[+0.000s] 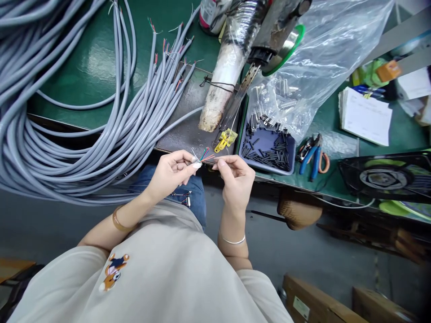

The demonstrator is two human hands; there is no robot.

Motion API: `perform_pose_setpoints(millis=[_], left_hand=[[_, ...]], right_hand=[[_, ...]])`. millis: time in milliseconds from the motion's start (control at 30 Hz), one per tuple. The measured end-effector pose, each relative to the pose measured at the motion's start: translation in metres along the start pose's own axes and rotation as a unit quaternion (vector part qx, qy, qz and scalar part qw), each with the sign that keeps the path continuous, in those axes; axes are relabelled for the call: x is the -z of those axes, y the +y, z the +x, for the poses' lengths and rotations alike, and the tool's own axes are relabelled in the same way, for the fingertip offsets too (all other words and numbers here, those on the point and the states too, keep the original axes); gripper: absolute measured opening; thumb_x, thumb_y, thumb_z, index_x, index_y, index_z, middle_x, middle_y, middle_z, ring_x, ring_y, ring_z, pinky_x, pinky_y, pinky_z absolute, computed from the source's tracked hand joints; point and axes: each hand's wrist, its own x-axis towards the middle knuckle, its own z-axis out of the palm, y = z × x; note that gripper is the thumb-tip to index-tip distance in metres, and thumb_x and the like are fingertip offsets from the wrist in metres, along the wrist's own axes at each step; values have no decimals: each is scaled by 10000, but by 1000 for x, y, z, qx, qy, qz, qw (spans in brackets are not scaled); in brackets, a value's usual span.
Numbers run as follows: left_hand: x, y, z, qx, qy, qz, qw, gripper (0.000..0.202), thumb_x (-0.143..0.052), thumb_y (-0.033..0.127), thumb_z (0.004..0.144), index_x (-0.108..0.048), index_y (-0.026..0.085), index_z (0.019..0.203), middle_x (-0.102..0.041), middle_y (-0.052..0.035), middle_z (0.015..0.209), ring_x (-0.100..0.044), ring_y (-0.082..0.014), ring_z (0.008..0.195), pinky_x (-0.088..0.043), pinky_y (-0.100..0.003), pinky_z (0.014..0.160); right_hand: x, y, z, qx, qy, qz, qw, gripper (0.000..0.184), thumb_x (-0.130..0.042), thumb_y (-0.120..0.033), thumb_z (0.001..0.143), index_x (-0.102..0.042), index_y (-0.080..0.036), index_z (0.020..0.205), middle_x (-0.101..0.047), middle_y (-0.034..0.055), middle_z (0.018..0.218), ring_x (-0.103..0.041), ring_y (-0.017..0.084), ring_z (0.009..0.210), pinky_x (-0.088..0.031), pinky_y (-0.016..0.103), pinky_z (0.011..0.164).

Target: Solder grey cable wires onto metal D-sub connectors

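Thin coloured wires (pixel 204 155), red, blue and green with pale strands, fan out from a cable end pinched between the thumb and fingers of my left hand (pixel 168 172). Fingers cover most of that cable end. Just to the right, my right hand (pixel 237 181) is closed in a pinch at the tip of a red wire; a small dark piece may lie there too, too fine to make out. Beyond the hands, a yellow clip-like piece (pixel 222 142) lies below a soldering iron (pixel 247 83). Short black tubes (pixel 278 152) fill a tray (pixel 266 167) beside my right hand.
Grey cables (pixel 134 148) with stripped ends spread over the green table (pixel 97 63) at left. A solder spool (pixel 286 51) and wrapped rod (pixel 220 85) overhang the work spot. Metal connectors in a plastic bag (pixel 323 54), pliers (pixel 314 157), papers (pixel 365 116) and a fan (pixel 384 177) are at right.
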Motion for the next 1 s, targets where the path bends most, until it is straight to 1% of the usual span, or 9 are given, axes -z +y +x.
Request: perform_pose_setpoints(millis=[100, 233, 300, 400, 467, 567, 667, 833, 1000], left_hand=[[1, 0, 2, 21, 3, -34, 999, 365, -847, 430, 732, -627, 147, 800, -633, 19, 620, -469, -38, 402, -370, -172, 385], [0, -1, 3, 23, 2, -38, 999, 363, -862, 422, 715, -641, 143, 785, -622, 24, 609, -471, -39, 413, -383, -173, 399], [-1, -1, 4, 22, 9, -32, 999, 360, -864, 418, 713, -640, 146, 781, -609, 31, 599, -475, -39, 420, -387, -168, 405], [-1, 0, 5, 15, 21, -26, 999, 365, -871, 417, 702, -640, 146, 781, -601, 34, 598, -477, -37, 432, -389, -160, 412], [-1, 0, 5, 11, 19, -25, 999, 360, -872, 409, 698, -642, 143, 776, -597, 33, 598, -479, -37, 442, -388, -156, 417], [-3, 0, 3, 10, 8, -19, 1000, 324, -853, 387, 722, -647, 141, 766, -579, 36, 594, -470, -37, 457, -376, -154, 430], [-5, -2, 1, 3, -2, 0, 1000, 296, -850, 367, 727, -660, 143, 771, -600, 26, 638, -492, -51, 501, -399, -169, 470], [-5, -7, 0, -98, 36, 132, 986, 180, -751, 314, 831, -701, 147, 785, -685, -34, 756, -605, -120, 667, -494, -229, 641], [-5, -8, -2, -200, 29, 244, 948, 165, -671, 278, 918, -737, 159, 824, -700, -46, 757, -592, -131, 666, -439, -233, 603]], right_hand=[[0, -1, -2, 13, -16, -21, 1000, 156, -705, -341, 859, -771, -216, 926, -737, 11, 802, -583, 99, 591, -444, 229, 534], [-7, -7, -9, 62, -36, -102, 992, 100, -714, -293, 869, -757, -211, 906, -701, -7, 814, -363, 49, 475, -288, 239, 455], [-11, -10, -15, 119, -20, -156, 980, 85, -682, -243, 888, -727, -204, 828, -678, -12, 764, -388, 60, 499, -327, 245, 496], [-13, -12, -22, 177, -49, -187, 965, 129, -656, -203, 900, -702, -210, 779, -658, -21, 720, -422, 70, 526, -359, 251, 540], [-10, -11, -21, 149, -33, -160, 975, 128, -660, -236, 905, -710, -213, 790, -641, -27, 695, -398, 71, 511, -328, 252, 511], [-2, -7, -11, 52, 27, -94, 994, 139, -679, -330, 886, -738, -212, 842, -656, -14, 707, -417, 79, 503, -294, 246, 463], [0, -5, -2, 0, -12, -55, 998, 166, -732, -373, 823, -744, -208, 840, -691, 0, 748, -455, 81, 513, -293, 236, 449], [-6, -10, -6, 41, -3, -99, 994, 161, -692, -313, 848, -700, -191, 744, -624, -28, 669, -333, 51, 479, -235, 240, 455], [-3, -6, -10, 38, -1, -115, 993, 174, -690, -339, 866, -725, -183, 795, -627, -23, 697, -295, 49, 489, -213, 246, 462]])
